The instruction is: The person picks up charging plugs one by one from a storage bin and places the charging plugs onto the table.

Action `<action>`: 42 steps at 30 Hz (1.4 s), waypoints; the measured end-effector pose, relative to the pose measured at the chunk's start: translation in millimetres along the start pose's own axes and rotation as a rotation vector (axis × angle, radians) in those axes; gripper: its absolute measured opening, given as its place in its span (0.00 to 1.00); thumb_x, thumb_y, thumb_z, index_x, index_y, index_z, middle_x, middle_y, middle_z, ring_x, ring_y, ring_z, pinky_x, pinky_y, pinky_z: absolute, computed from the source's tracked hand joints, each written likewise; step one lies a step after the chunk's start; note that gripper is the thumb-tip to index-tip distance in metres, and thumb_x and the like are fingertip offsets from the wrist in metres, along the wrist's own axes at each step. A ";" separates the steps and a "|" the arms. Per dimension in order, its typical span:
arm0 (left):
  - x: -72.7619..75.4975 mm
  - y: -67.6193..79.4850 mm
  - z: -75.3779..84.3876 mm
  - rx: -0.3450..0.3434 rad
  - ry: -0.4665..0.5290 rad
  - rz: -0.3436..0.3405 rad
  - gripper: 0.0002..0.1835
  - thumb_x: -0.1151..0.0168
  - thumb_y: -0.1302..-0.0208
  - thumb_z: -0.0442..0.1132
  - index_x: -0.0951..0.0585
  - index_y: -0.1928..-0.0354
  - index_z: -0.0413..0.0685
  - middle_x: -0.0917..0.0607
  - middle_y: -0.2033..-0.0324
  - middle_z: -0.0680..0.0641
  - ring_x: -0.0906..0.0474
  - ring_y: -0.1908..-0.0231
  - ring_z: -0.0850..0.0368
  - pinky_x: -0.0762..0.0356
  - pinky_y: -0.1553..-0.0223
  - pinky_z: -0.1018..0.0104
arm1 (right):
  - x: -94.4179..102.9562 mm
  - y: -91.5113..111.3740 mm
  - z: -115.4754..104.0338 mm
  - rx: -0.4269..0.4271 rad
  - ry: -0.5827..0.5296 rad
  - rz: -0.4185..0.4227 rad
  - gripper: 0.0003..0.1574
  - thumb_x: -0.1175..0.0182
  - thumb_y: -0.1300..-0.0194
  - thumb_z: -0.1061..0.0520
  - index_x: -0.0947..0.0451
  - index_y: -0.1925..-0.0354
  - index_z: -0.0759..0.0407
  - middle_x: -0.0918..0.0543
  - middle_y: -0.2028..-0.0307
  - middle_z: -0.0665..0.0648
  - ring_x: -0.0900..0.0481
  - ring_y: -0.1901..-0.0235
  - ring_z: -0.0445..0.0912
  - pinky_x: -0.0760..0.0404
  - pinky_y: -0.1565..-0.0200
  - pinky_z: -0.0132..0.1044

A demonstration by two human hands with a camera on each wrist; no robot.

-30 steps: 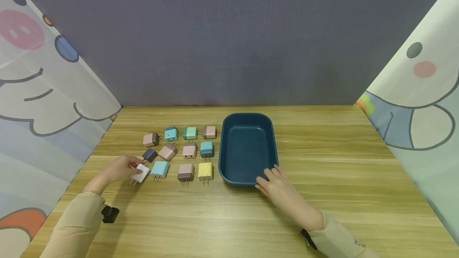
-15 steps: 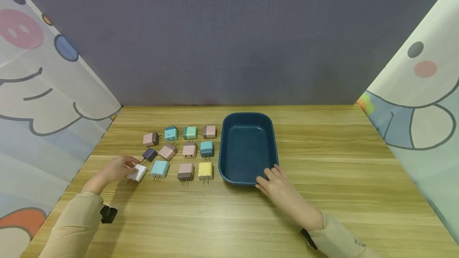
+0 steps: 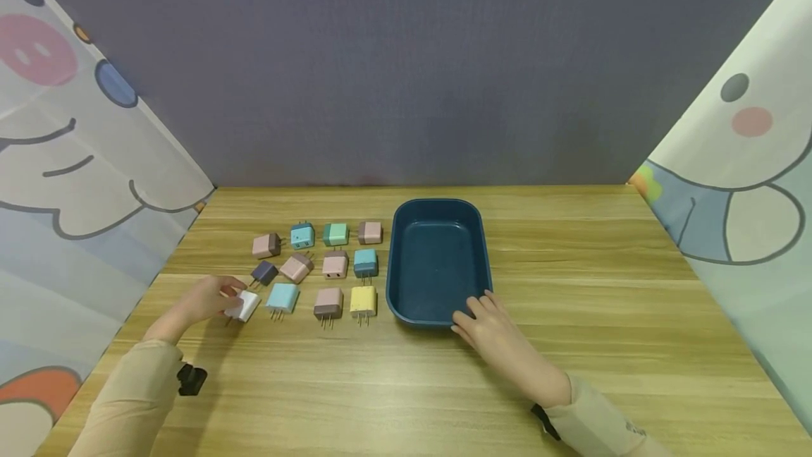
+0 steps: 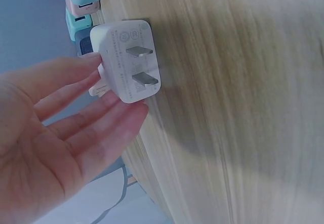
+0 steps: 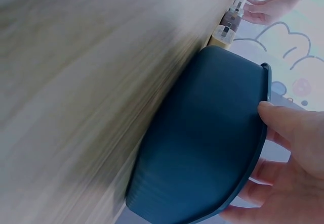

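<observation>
My left hand (image 3: 209,300) pinches a white charger plug (image 4: 129,62) between thumb and fingers at the left front of the group. In the left wrist view its two flat metal prongs face the camera, and its lower side is right at the wooden tabletop. Close behind it lies a dark navy charger plug (image 3: 264,273), with a light blue one (image 3: 283,297) to its right. My right hand (image 3: 497,340) grips the near right corner of a dark blue plastic tray (image 3: 438,323). The thumb presses the outer side of the rim, and the other fingers reach over inside.
Several more charger plugs, among them a yellow one (image 3: 364,300), a green one (image 3: 336,234) and a pink one (image 3: 328,303), lie in loose rows left of the tray. A grey panel (image 3: 419,76) stands along the table's (image 3: 380,393) back edge, with cartoon-printed curtains either side.
My left hand has shifted slightly left with the white charger plug, bringing it lower and apart from the navy one. The right hand and the tray have stayed in place.
</observation>
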State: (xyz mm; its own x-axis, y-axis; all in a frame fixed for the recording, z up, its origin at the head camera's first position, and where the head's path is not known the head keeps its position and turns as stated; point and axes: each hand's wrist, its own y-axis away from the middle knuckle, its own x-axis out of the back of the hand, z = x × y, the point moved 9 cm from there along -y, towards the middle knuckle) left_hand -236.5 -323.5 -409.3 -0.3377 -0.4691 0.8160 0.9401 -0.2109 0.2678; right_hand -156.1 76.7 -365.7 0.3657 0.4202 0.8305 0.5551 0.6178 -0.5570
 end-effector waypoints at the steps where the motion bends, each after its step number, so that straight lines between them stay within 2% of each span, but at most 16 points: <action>1: 0.0 -0.3 0.2 -0.001 -0.007 0.000 0.17 0.44 0.45 0.31 0.27 0.55 0.25 0.22 0.68 0.36 0.25 0.75 0.55 0.25 0.75 0.63 | -0.3 0.0 0.4 -0.003 -0.003 -0.005 0.07 0.37 0.51 0.56 0.27 0.75 0.56 0.31 0.77 0.53 0.28 0.74 0.47 0.26 0.58 0.53; 5: 0.9 -0.8 1.9 0.013 -0.043 0.005 0.17 0.44 0.45 0.31 0.27 0.55 0.25 0.23 0.69 0.37 0.26 0.76 0.56 0.26 0.76 0.63 | -1.9 0.0 1.9 -0.010 -0.004 -0.022 0.08 0.36 0.53 0.57 0.27 0.75 0.56 0.31 0.77 0.53 0.28 0.73 0.47 0.26 0.57 0.52; 11: 7.2 -0.2 13.2 0.046 -0.204 0.044 0.17 0.47 0.44 0.31 0.28 0.54 0.25 0.23 0.69 0.34 0.25 0.75 0.51 0.27 0.75 0.59 | -1.4 0.3 2.4 0.000 0.005 -0.035 0.08 0.36 0.52 0.56 0.26 0.75 0.56 0.30 0.77 0.53 0.27 0.73 0.47 0.26 0.58 0.52; 15: 13.0 1.0 28.6 0.071 -0.302 0.093 0.18 0.47 0.42 0.33 0.28 0.53 0.27 0.23 0.65 0.30 0.23 0.72 0.44 0.26 0.75 0.54 | -0.1 -0.5 3.1 0.007 0.011 -0.046 0.09 0.34 0.53 0.56 0.25 0.76 0.56 0.30 0.78 0.52 0.27 0.74 0.46 0.25 0.58 0.51; 18: 17.3 1.4 47.1 0.053 -0.349 0.142 0.17 0.46 0.41 0.35 0.27 0.53 0.29 0.22 0.64 0.30 0.23 0.71 0.42 0.26 0.74 0.52 | 1.3 -1.7 3.8 0.015 0.023 -0.046 0.10 0.33 0.55 0.56 0.25 0.77 0.56 0.29 0.78 0.52 0.26 0.75 0.46 0.24 0.59 0.49; 21: 21.7 1.9 69.1 0.013 -0.382 0.201 0.17 0.46 0.41 0.36 0.25 0.54 0.30 0.20 0.68 0.33 0.24 0.77 0.46 0.27 0.78 0.55 | 3.6 -2.6 2.8 0.040 0.040 -0.033 0.10 0.32 0.56 0.54 0.24 0.76 0.56 0.27 0.79 0.52 0.25 0.75 0.45 0.23 0.61 0.49; 25: 24.0 3.4 96.9 -0.045 -0.410 0.293 0.16 0.45 0.42 0.35 0.24 0.54 0.31 0.19 0.70 0.36 0.33 0.85 0.56 0.36 0.86 0.64 | 11.5 -4.2 0.4 0.074 0.023 -0.004 0.11 0.34 0.55 0.52 0.23 0.73 0.57 0.25 0.77 0.51 0.24 0.74 0.45 0.23 0.61 0.49; 27: 23.0 3.6 110.0 -0.084 -0.426 0.347 0.16 0.45 0.42 0.34 0.24 0.54 0.32 0.21 0.76 0.39 0.39 0.88 0.59 0.42 0.89 0.68 | 18.1 -6.1 1.3 0.086 0.010 0.017 0.12 0.41 0.45 0.50 0.22 0.71 0.58 0.25 0.76 0.52 0.24 0.74 0.45 0.23 0.61 0.49; 28: 23.0 3.9 117.9 -0.109 -0.434 0.381 0.15 0.44 0.43 0.34 0.23 0.55 0.32 0.21 0.75 0.39 0.39 0.89 0.60 0.42 0.90 0.68 | 22.0 -7.2 2.4 0.093 0.005 0.033 0.14 0.45 0.40 0.49 0.22 0.71 0.59 0.25 0.76 0.52 0.24 0.73 0.45 0.23 0.61 0.48; 32: 21.9 3.5 148.4 -0.219 -0.449 0.529 0.12 0.41 0.46 0.33 0.21 0.60 0.33 0.22 0.78 0.40 0.38 0.91 0.58 0.43 0.92 0.69 | 35.0 -9.6 12.9 0.104 0.005 0.084 0.30 0.67 0.30 0.46 0.22 0.70 0.60 0.24 0.74 0.54 0.25 0.73 0.46 0.23 0.63 0.44; 34: 20.8 2.2 162.1 -0.263 -0.442 0.585 0.12 0.40 0.47 0.34 0.21 0.61 0.34 0.20 0.73 0.38 0.32 0.88 0.55 0.38 0.90 0.66 | 39.9 -9.6 19.8 0.099 0.008 0.103 0.30 0.67 0.30 0.47 0.22 0.69 0.61 0.24 0.73 0.55 0.26 0.73 0.47 0.24 0.64 0.43; 36: 18.0 0.0 173.0 -0.298 -0.424 0.619 0.14 0.40 0.47 0.34 0.21 0.59 0.34 0.19 0.70 0.37 0.30 0.85 0.53 0.35 0.89 0.64 | 43.7 -9.6 26.5 0.093 0.012 0.114 0.30 0.66 0.30 0.48 0.22 0.69 0.62 0.24 0.73 0.56 0.26 0.72 0.48 0.24 0.64 0.44; 39: 12.4 -2.4 186.9 -0.346 -0.399 0.662 0.17 0.39 0.48 0.33 0.24 0.56 0.31 0.20 0.65 0.35 0.24 0.75 0.47 0.26 0.76 0.58 | 48.9 -9.6 36.0 0.080 0.027 0.138 0.29 0.66 0.29 0.48 0.23 0.68 0.63 0.23 0.71 0.58 0.25 0.70 0.51 0.25 0.62 0.48; 42: 4.4 -5.6 197.1 -0.386 -0.381 0.689 0.21 0.38 0.48 0.34 0.27 0.53 0.28 0.22 0.59 0.33 0.25 0.60 0.41 0.27 0.60 0.49 | 51.2 -8.8 48.1 0.040 0.041 0.140 0.30 0.67 0.29 0.47 0.23 0.66 0.64 0.23 0.66 0.61 0.25 0.66 0.55 0.27 0.58 0.52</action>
State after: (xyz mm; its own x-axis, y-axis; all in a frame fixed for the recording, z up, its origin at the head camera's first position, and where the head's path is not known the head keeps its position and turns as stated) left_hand -234.0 -155.4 -306.2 0.4031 -0.2948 0.8664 0.8245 -0.2937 -0.4836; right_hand -178.2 124.8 -318.6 0.4679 0.4770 0.7440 0.4664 0.5817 -0.6664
